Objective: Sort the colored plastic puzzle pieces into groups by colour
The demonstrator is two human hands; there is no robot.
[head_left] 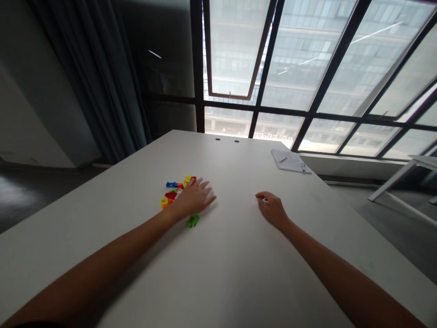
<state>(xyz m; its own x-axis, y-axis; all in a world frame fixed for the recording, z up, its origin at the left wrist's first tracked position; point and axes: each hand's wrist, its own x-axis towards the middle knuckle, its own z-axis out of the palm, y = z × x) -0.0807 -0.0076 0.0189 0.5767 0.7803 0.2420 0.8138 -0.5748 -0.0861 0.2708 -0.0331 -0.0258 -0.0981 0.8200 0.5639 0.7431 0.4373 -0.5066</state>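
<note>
Several small bright plastic pieces lie in a loose group on the white table (235, 255), left of the middle. My left hand (193, 198) is over the right side of this group with its fingers spread, hiding some of the pieces. Around it show a blue piece (171, 185), a yellow piece (164, 202), a red piece (170, 195) and another yellow piece (187, 179) near the fingertips. A green piece (193, 222) lies nearer to me, below the wrist. My right hand (273, 208) rests on the tabletop to the right, fingers curled together; what they hold, if anything, cannot be made out.
Papers (288, 161) with pens on them lie at the table's far right. Two dark round grommets (217, 139) are set near the far edge. Beyond stand large windows, a dark curtain (92, 77) at left and a white-legged table (392, 182) at right.
</note>
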